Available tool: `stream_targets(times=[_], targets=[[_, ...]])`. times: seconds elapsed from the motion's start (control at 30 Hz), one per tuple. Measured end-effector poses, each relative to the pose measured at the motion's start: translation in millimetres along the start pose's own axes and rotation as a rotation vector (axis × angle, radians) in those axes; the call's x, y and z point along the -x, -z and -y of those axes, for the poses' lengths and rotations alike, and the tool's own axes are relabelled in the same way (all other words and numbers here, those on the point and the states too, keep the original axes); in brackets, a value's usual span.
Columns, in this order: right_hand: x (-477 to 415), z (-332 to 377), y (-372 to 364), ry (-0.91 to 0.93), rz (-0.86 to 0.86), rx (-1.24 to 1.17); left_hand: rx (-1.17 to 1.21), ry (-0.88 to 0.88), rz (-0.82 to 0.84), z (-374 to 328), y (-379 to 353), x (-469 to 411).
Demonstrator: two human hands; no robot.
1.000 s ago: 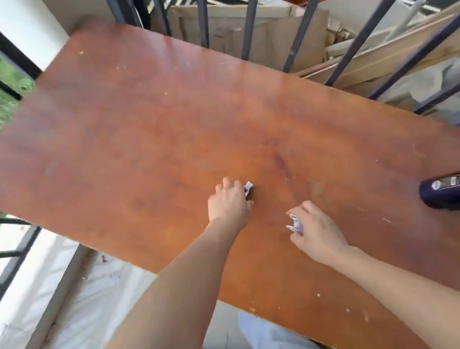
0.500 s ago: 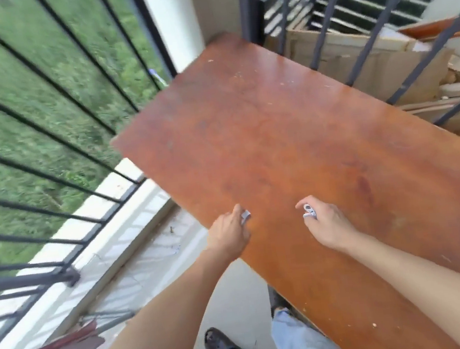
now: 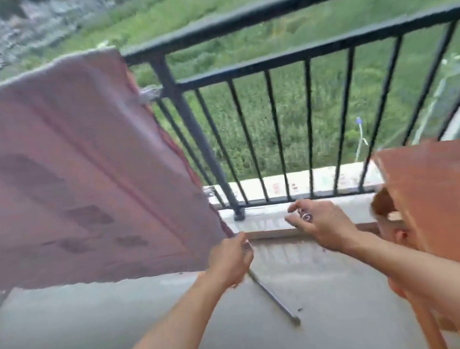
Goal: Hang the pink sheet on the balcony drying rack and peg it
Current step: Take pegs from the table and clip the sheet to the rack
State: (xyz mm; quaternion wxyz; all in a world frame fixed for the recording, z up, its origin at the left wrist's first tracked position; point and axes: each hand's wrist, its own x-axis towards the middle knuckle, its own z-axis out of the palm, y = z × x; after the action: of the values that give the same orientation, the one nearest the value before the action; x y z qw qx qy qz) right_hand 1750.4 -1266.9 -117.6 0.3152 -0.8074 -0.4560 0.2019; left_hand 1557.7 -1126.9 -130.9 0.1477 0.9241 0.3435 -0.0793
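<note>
The large pink fabric sheet (image 3: 70, 172) hangs up-left of both hands, top edge running leftward. Its near side edge slants down to just beside the curled left hand (image 3: 230, 262), the nearer one; blur hides what it grips. The right hand (image 3: 325, 227) pinches a small pale peg (image 3: 306, 217). Black metal railing (image 3: 288, 4) stands ahead; the reddish-brown wooden bench (image 3: 446, 204) crowds the right.

home balcony | black metal railing (image 3: 266, 61) | concrete floor (image 3: 125, 320) | grassy slope (image 3: 288, 114) below | sheet (image 3: 70, 172) hung
</note>
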Motion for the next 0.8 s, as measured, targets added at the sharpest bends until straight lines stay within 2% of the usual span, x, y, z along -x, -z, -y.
stream_targets(times=[0.23,0.53,0.8], targets=[[-70,220,-121,0.468,0.103,0.097,0.046,0.33,-0.195,222,66,89],[-140,426,-237,0.808,0.23,0.161,0.11,0.628,-0.403,408,132,182],[-233,562,-372,0.972,0.357,0.15,0.123,0.866,-0.536,564,167,208]])
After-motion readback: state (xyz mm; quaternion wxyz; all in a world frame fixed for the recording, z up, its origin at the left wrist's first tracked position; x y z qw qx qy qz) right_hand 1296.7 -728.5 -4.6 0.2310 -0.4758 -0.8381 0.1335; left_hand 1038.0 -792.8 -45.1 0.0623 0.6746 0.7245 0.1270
